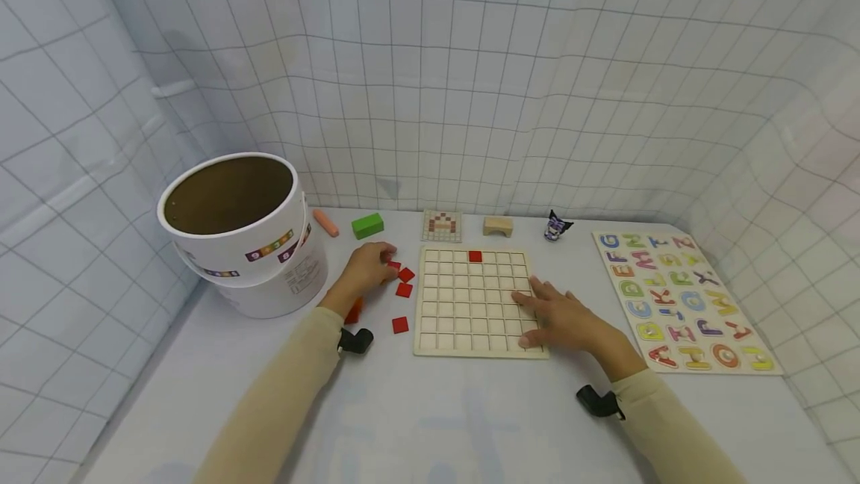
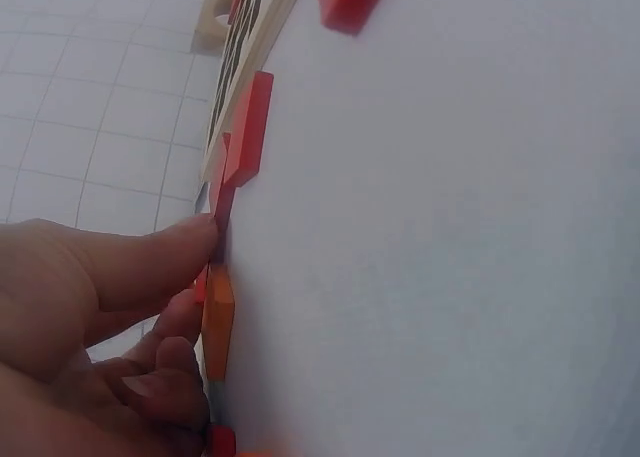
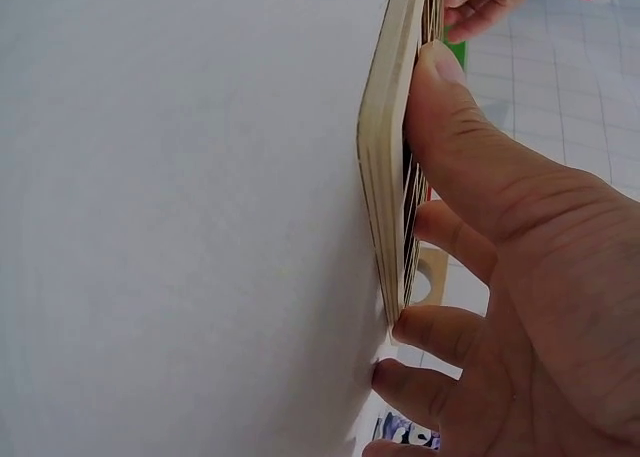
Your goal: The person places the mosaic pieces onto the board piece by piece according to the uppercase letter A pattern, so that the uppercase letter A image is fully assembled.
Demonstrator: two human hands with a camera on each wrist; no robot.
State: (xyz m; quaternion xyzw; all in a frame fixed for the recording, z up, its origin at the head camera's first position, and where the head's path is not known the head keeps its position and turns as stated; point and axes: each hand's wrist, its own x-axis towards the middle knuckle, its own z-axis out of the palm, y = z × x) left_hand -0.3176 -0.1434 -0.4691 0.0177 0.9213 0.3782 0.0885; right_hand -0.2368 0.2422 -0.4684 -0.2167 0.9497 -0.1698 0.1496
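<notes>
A square-grid wooden board [image 1: 473,354] lies flat, with one red square tile [image 1: 475,256] in its top row. Left of the board, my left hand [image 1: 366,267] has thumb and fingertips at either side of a red square tile [image 1: 394,265] on the table. More red tiles [image 1: 404,290] lie beside it, and an orange tile [image 2: 218,327] is close under the fingers. My right hand [image 1: 561,316] rests on the board's right edge, fingers spread, thumb [image 3: 440,92] near the front corner.
A white bucket [image 1: 258,282] stands at the left. Behind the board are an orange stick [image 1: 325,222], green block [image 1: 367,226], pattern card [image 1: 441,226], wooden arch [image 1: 497,226] and small purple figure [image 1: 556,226]. An alphabet puzzle [image 1: 685,305] lies right.
</notes>
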